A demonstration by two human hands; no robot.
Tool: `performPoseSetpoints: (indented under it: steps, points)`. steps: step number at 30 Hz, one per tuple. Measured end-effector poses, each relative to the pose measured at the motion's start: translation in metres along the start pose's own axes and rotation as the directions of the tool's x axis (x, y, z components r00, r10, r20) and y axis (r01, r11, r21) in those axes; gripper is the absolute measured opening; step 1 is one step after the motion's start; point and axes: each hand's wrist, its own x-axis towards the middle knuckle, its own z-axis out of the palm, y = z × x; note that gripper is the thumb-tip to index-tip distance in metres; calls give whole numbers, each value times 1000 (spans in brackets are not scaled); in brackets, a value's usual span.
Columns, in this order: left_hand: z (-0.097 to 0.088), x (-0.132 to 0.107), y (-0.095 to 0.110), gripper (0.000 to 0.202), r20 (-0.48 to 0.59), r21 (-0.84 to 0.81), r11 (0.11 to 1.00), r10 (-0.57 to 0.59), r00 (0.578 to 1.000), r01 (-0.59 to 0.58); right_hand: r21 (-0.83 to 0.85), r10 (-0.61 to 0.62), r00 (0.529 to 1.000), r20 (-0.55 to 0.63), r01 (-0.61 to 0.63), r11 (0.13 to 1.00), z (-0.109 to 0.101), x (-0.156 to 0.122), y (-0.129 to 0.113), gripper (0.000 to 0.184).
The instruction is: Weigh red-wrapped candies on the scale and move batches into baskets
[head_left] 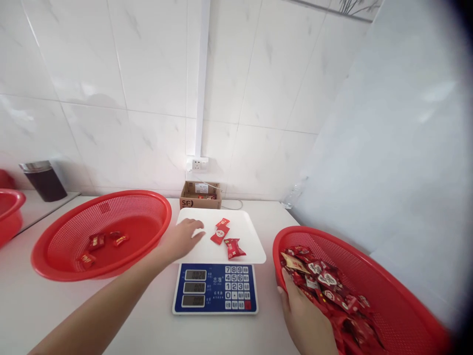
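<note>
My left hand (186, 238) is over the left side of the white tray of a digital scale (215, 289). Its fingers are apart and it holds nothing. On the tray, to the right of my fingertips, lie a puffy red wrapped snack packet (234, 248) and flat red packets (220, 233). My right hand (306, 315) is at the near left rim of a red plastic basket (391, 276), thumb on the outer side and fingers over the rim. Inside that basket is a heap of red wrapped packets (334, 291), with a tan packet (295, 263) just beyond my fingertips.
On the left stands another red basket (148, 197) with several red packets at its bottom. Behind the scale is a cardboard box (188, 202) below a wall socket (199, 164). A clear bottle (294, 193), a dark canister (45, 182) and a red tub (9, 222) stand farther out.
</note>
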Motion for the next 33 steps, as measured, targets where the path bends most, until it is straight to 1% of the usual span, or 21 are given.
performPoseSetpoints:
  steps: [3,6,10,13,16,19,21,23,25,26,28,30,31,33]
  points:
    - [21,16,26,29,88,-31,994,105,991,-103,-3,-9,1000,-8,9,1000,-1,-1,0,52]
    - [32,28,36,26,129,-35,988,151,980,-148,11,-12,1000,-9,12,1000,-1,-1,0,53]
    - [38,31,33,22,129,-44,985,169,977,-165,26,-10,1000,-3,10,1000,-2,-2,-1,53]
    - [37,23,23,30,83,-40,987,156,984,-153,25,6,999,32,-6,1000,-3,-2,-1,53]
    - [27,9,5,37,7,-23,995,94,996,-94,28,14,999,53,-15,999,-3,-2,1,54]
    - [3,-7,-23,36,-100,10,1000,-27,995,28,45,2,999,51,-5,999,-1,-1,2,55]
    - [-19,-18,-44,34,-196,42,989,-130,972,141,47,3,999,54,-6,999,1,0,3,56]
    - [-38,-27,-60,35,-284,76,964,-225,932,256,42,9,998,55,-11,999,3,1,4,56]
    - [-48,-30,-68,36,-324,111,942,-268,907,318,42,4,999,49,-6,999,4,1,5,56]
    - [-48,-30,-68,36,-320,127,940,-264,910,317,44,0,999,46,-2,999,5,2,5,56]
    - [-39,-22,-60,34,-266,143,958,-205,942,248,47,-7,999,42,5,999,5,2,5,56]
    - [-21,-7,-43,31,-174,125,984,-101,979,124,41,-7,999,42,5,999,3,1,4,55]
    - [-10,2,-33,31,-131,107,992,-46,990,60,38,-8,999,40,6,999,2,1,3,55]
    - [11,23,-11,31,-54,66,996,55,997,-51,35,-5,999,38,4,999,0,0,2,55]
